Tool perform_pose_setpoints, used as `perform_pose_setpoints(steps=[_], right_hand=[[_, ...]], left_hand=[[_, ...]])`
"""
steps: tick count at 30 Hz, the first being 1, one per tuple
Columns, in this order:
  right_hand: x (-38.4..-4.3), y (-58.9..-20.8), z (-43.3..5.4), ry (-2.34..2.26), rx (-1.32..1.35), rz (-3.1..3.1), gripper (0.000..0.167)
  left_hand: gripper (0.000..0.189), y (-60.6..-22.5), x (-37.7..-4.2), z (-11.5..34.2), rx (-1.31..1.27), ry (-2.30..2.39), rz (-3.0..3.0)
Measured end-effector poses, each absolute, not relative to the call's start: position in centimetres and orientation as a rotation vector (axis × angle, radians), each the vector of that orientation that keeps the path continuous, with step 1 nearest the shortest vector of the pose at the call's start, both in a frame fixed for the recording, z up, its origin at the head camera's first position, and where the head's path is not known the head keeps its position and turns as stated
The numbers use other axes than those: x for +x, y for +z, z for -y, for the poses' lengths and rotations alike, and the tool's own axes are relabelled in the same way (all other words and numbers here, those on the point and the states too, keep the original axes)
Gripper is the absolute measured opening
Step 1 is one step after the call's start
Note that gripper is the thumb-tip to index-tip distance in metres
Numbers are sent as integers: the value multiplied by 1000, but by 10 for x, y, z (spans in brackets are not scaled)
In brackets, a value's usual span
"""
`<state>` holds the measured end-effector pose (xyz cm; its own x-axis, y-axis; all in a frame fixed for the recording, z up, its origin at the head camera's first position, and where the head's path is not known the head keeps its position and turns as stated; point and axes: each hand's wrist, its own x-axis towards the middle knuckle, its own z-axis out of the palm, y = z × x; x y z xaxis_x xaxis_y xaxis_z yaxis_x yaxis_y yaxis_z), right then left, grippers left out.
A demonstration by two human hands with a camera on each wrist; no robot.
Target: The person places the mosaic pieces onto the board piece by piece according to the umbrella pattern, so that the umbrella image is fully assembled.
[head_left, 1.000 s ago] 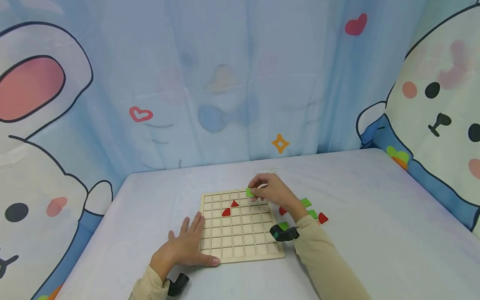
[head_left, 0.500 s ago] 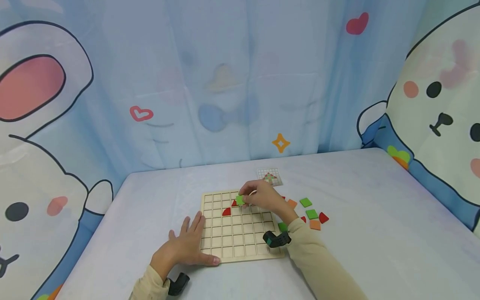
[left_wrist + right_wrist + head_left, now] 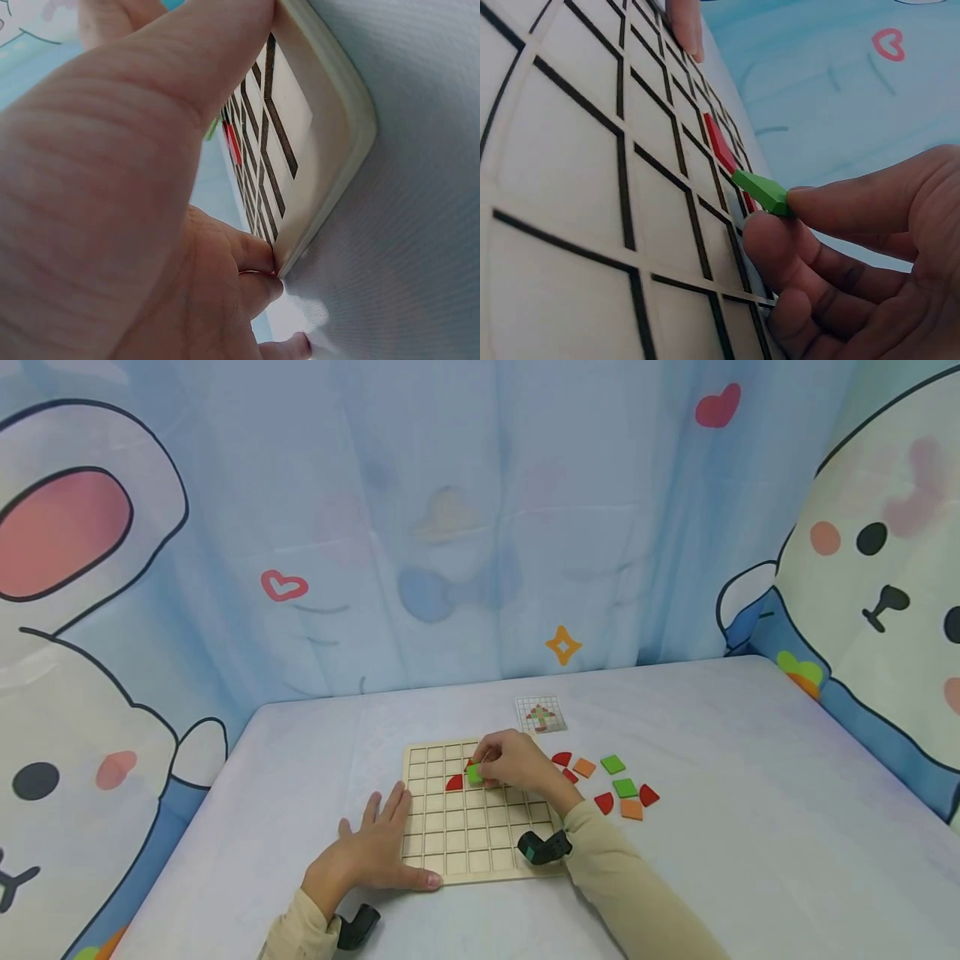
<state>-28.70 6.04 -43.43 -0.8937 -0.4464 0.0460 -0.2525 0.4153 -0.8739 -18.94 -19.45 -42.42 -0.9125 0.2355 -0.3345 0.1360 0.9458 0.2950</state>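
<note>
A wooden grid board (image 3: pixel 465 842) lies on the white table. My left hand (image 3: pixel 369 852) rests along its left edge and near corner, fingers straight and spread, the thumb on the front rim. Between thumb and fingertips my right hand (image 3: pixel 519 765) pinches a green square tile (image 3: pixel 761 191), held tilted with one edge right at the grid. Beside that tile, a red quarter-round tile (image 3: pixel 454 782) sits in a cell of the board. Just behind it a red triangle tile (image 3: pixel 468 765) shows in part, mostly covered by the green tile.
Right of the board lie loose tiles: green squares (image 3: pixel 625 788), orange squares (image 3: pixel 632 810) and several red pieces (image 3: pixel 648 795). A small card (image 3: pixel 541 714) with a coloured grid pattern lies behind the board. A blue patterned curtain (image 3: pixel 465 527) hangs at the table's back.
My right hand has carried the green tile from the board's far edge, left and nearer, to beside the red quarter-round. The card and loose tiles came into view. My left hand stayed put.
</note>
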Motion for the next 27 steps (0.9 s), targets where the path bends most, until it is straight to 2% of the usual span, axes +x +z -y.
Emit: perform_pose_setpoints(steps=[19,27], right_hand=[[-282,-438,-50,-1309,-661,-2632,8],[-284,-441,-49,-1198,-794,-2724,10]], left_hand=[[135,-422,-188,194,276,374,-2721],[135,-423,-188,194,277,367,-2723]])
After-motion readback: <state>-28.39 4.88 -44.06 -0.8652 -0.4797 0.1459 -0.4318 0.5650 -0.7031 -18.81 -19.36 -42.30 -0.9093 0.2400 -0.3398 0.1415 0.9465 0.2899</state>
